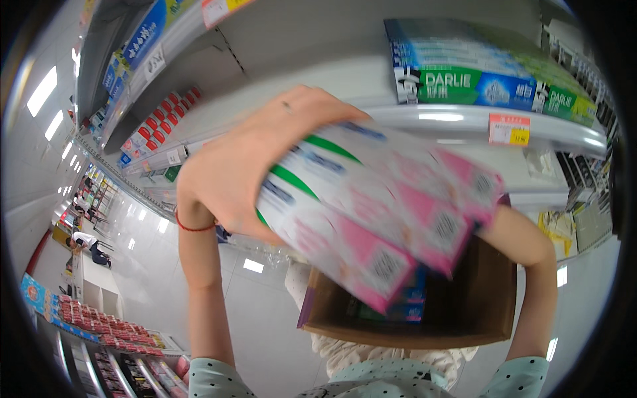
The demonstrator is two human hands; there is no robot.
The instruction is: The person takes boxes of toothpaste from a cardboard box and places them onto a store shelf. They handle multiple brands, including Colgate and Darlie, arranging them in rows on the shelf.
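Observation:
My left hand (239, 159) is spread over the left ends of three long white and pink cartons (348, 224), shaped like toothpaste boxes, and grips them as one row. Green bands and printed codes show on them, and motion blurs them slightly. At the right, my right forearm (527, 239) reaches up to the cartons' far ends. The right hand itself is hidden behind them, so its grip cannot be seen. Below the cartons stands an open brown cardboard box (468, 298), close to my body. A few blue and green cartons (414, 298) lie inside it.
Ahead runs a white store shelf (318, 64) with a metal front rail (438, 117). Stacked Darlie toothpaste boxes (453, 84) stand on its right part. Red and white packs (164, 119) fill a shelf at left. A seated person (89, 244) is far off, left.

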